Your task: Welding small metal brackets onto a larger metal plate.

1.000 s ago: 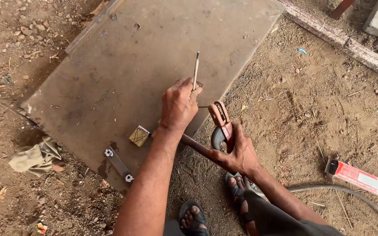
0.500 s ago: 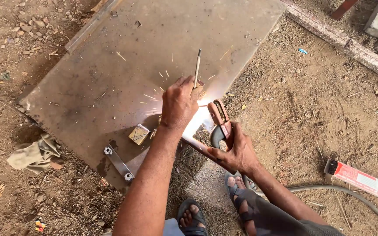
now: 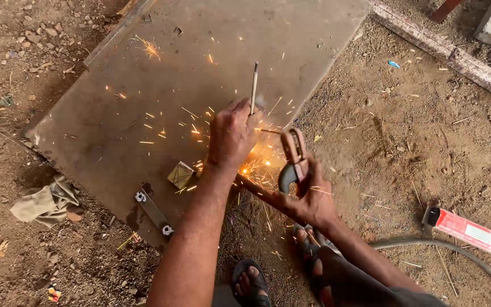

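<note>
On the dirt floor, over the near edge of the big grey steel plate [image 3: 143, 108], the left hand [image 3: 233, 136] is closed in a fist around a thin welding rod [image 3: 254, 85] that stands up above the knuckles, tilted slightly. Just beside it the right hand [image 3: 308, 199] is clenched on the handle of a red-brown electrode holder [image 3: 294, 153], whose clamp points toward the left fist. A second ago there was no light here at all; half a second ago a white glare had begun under the left hand; now orange sparks [image 3: 257, 167] burst from between the two hands and scatter far across the plate, some reaching its upper left part. So the arc has caught, and I judge the weld at the plate's near edge is running, though the exact contact point is hidden behind the fist. Near the left wrist a small yellowish metal block [image 3: 180, 174] sits on the plate, and a dark flat bracket with two pale bolt heads [image 3: 153, 211] lies at the corner. A crumpled beige rag [image 3: 45, 202] lies on the ground to the left. To the right, well apart, a long red carton with a pale label panel [image 3: 475, 234] lies on the earth beside a grey cable [image 3: 450, 250]; a tiny blue scrap [image 3: 393, 64] lies further up. Sandalled feet [image 3: 251, 284] show below.
</note>
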